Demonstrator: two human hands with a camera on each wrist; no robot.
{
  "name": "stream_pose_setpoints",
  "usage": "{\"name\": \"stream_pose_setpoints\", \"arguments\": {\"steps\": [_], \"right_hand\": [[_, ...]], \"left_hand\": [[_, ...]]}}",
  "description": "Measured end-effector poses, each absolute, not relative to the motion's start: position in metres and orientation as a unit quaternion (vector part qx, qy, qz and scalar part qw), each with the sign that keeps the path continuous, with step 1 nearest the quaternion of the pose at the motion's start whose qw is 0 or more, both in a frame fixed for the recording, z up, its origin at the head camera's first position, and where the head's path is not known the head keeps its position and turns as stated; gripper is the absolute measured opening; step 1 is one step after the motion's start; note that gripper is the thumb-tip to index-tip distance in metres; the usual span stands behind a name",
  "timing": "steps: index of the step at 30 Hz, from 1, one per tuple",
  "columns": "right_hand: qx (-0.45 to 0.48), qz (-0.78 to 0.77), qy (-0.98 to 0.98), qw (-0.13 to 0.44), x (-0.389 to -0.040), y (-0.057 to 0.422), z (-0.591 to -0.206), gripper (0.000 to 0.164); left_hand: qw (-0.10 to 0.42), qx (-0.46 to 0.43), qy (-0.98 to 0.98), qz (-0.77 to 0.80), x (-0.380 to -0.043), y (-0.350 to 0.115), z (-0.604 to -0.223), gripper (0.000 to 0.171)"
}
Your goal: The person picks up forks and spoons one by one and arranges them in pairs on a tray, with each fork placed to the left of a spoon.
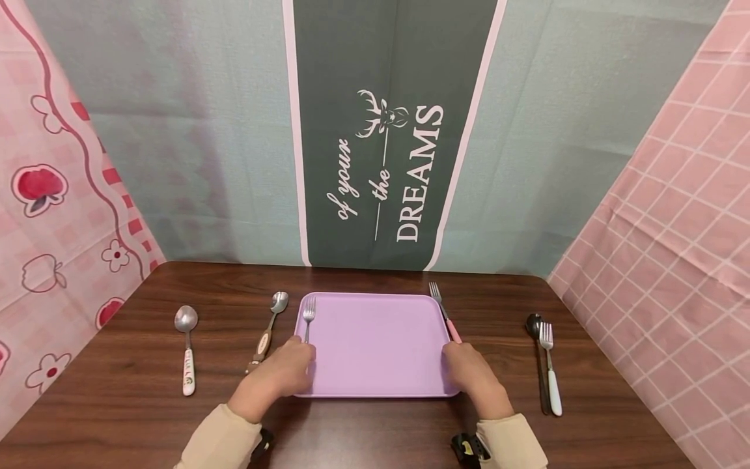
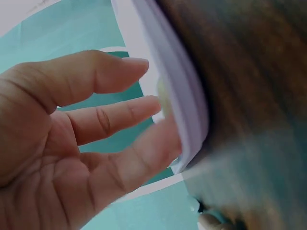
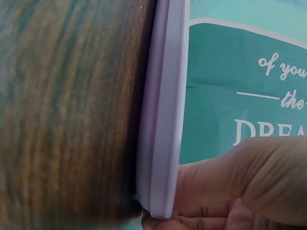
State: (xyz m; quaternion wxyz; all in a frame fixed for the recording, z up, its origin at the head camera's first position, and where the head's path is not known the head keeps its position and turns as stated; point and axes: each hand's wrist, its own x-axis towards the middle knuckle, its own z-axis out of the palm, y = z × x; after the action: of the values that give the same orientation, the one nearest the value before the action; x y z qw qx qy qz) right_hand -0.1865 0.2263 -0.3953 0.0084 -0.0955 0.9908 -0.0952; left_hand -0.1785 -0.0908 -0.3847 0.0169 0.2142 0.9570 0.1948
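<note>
A lilac tray (image 1: 381, 345) lies on the dark wooden table. At its near right corner my right hand (image 1: 471, 374) pinches the edge, with the thumb (image 3: 206, 184) on the upper side and fingers round the outside. My left hand (image 1: 287, 368) is at the tray's left edge; its fingers (image 2: 115, 120) are loosely extended and the thumb stands apart from them. A fork (image 1: 309, 310) lies along the tray's left side, its lower part hidden by my left hand. Just outside the right edge is a pink-handled fork (image 1: 445, 312), its handle end reaching my right hand.
Left of the tray lie a brown-handled spoon (image 1: 272, 322) and a white-handled spoon (image 1: 187, 348). Toward the right are a dark spoon (image 1: 537, 358) and a white-handled fork (image 1: 551, 365), side by side. Fabric hangings (image 1: 234, 163) enclose the table's back and sides.
</note>
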Motion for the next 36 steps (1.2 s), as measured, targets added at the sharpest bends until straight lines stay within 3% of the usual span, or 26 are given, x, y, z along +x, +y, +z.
{"name": "stream_pose_setpoints", "arguments": {"steps": [6,18,36], "right_hand": [[-0.102,-0.085,0.991,0.006,-0.187,0.225,-0.396,0.014],[-0.094,-0.082,0.992,0.009,-0.187,0.225,-0.396,0.012],[-0.100,-0.083,0.992,0.007,-0.187,0.225,-0.396,0.013]], "left_hand": [[0.012,0.221,0.955,0.197,-0.180,-0.097,-0.377,0.028],[0.007,0.251,0.953,0.170,-0.180,-0.101,-0.375,0.028],[-0.055,0.257,0.955,0.135,-0.187,-0.121,-0.385,0.028]]}}
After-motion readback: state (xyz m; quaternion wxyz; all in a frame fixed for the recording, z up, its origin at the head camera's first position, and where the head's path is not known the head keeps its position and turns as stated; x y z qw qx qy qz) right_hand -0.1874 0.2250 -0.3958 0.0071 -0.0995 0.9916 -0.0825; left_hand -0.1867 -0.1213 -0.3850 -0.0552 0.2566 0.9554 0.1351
